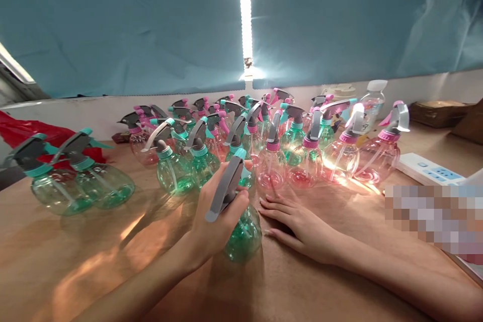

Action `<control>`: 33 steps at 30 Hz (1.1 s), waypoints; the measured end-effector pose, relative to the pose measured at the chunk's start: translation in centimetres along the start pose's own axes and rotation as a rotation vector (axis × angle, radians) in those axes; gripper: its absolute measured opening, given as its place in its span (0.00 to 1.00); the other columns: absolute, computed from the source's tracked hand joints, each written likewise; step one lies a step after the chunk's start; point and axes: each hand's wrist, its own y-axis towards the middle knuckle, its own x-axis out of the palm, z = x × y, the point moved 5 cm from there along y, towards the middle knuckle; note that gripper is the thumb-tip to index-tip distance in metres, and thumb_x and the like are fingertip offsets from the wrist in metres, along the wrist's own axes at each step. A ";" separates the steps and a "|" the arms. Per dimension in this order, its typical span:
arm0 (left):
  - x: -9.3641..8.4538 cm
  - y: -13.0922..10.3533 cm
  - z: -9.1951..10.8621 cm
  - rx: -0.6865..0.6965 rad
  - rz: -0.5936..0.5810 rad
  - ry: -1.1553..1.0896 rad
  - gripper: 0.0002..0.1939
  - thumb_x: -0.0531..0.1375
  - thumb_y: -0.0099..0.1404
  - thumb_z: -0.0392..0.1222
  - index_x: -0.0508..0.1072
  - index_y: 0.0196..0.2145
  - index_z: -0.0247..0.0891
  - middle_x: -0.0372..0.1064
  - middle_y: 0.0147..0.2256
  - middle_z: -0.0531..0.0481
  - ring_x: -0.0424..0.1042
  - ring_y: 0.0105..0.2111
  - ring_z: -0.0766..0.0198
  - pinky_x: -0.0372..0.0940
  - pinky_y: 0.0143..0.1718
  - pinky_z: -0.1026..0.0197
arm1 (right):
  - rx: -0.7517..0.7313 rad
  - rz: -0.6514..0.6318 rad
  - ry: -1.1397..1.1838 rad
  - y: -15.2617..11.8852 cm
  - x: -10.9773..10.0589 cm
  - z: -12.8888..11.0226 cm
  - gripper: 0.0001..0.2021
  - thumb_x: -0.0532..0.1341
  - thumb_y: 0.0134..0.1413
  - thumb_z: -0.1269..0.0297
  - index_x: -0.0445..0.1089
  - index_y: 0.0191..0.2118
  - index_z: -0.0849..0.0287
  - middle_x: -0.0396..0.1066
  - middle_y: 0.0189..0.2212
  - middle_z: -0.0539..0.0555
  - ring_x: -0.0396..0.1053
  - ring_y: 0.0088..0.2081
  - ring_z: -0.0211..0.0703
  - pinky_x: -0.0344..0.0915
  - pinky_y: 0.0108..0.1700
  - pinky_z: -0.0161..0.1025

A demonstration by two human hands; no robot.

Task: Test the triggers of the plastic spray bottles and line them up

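Note:
My left hand [217, 214] is wrapped round the neck of a green spray bottle [244, 236] at the middle front of the table. The bottle stands upright, with its grey trigger head and teal nozzle rising above my fingers; the neck is hidden by the hand. To the right of it my right hand [298, 219] lies flat on the tabletop, fingers stretched out and holding nothing. Just beyond its fingertips stands a pink spray bottle [270, 168]. Another green spray bottle [206, 163] is behind my left hand.
Several green and pink spray bottles crowd the back of the table [158, 271]. Two green spray bottles [105, 186] stand at the left, near red plastic [49, 131]. At the right are a capped clear bottle [372, 105], a white panel with blue buttons [430, 168] and a cardboard box [439, 110].

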 end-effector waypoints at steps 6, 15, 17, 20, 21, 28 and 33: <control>-0.2 0.0 -0.1 0.019 0.021 0.026 0.09 0.53 0.62 0.38 0.66 0.41 0.42 0.60 0.28 0.56 0.69 0.31 0.63 0.64 0.32 0.61 | -0.007 0.008 0.011 0.0 -0.1 -0.1 0.24 0.53 0.66 0.53 0.63 0.62 0.58 0.63 0.61 0.59 0.56 0.64 0.52 0.52 0.65 0.56; 0.0 0.1 0.5 0.020 0.010 0.050 0.18 0.53 0.62 0.38 0.67 0.50 0.40 0.72 0.42 0.48 0.72 0.34 0.62 0.68 0.39 0.56 | -0.035 0.025 -0.011 0.1 -0.2 -0.1 0.23 0.54 0.66 0.55 0.64 0.61 0.59 0.64 0.60 0.60 0.58 0.63 0.53 0.52 0.65 0.56; 0.1 0.1 0.5 0.011 -0.006 0.056 0.20 0.52 0.63 0.38 0.67 0.53 0.41 0.73 0.40 0.49 0.71 0.30 0.64 0.68 0.37 0.57 | -0.034 0.020 -0.014 0.1 -0.2 -0.1 0.23 0.54 0.66 0.55 0.64 0.61 0.60 0.64 0.60 0.60 0.58 0.63 0.53 0.52 0.65 0.57; 0.1 0.0 0.3 0.001 -0.014 0.068 0.21 0.53 0.63 0.38 0.66 0.54 0.41 0.71 0.31 0.53 0.69 0.26 0.64 0.68 0.33 0.58 | -0.035 0.027 -0.002 0.1 -0.2 -0.1 0.23 0.54 0.65 0.56 0.64 0.61 0.59 0.64 0.60 0.60 0.58 0.63 0.53 0.52 0.65 0.57; 0.1 0.0 0.3 0.007 -0.002 0.071 0.20 0.53 0.63 0.38 0.67 0.53 0.41 0.70 0.30 0.53 0.69 0.26 0.64 0.68 0.34 0.58 | -0.038 0.030 0.000 0.1 -0.3 -0.1 0.23 0.54 0.65 0.56 0.64 0.61 0.59 0.64 0.60 0.60 0.58 0.63 0.53 0.52 0.65 0.57; 0.3 0.4 0.2 0.016 0.025 0.123 0.22 0.56 0.61 0.34 0.66 0.54 0.40 0.72 0.39 0.51 0.69 0.28 0.67 0.69 0.39 0.60 | -0.029 0.020 -0.007 0.1 -0.2 0.0 0.24 0.53 0.66 0.54 0.65 0.60 0.61 0.64 0.60 0.61 0.58 0.63 0.54 0.54 0.64 0.57; 0.3 0.4 0.5 0.036 0.040 0.142 0.22 0.56 0.62 0.34 0.66 0.54 0.41 0.73 0.46 0.50 0.71 0.31 0.67 0.69 0.39 0.62 | -0.035 0.014 -0.011 0.0 -0.1 0.1 0.24 0.53 0.66 0.54 0.64 0.61 0.60 0.63 0.61 0.60 0.57 0.63 0.53 0.53 0.65 0.56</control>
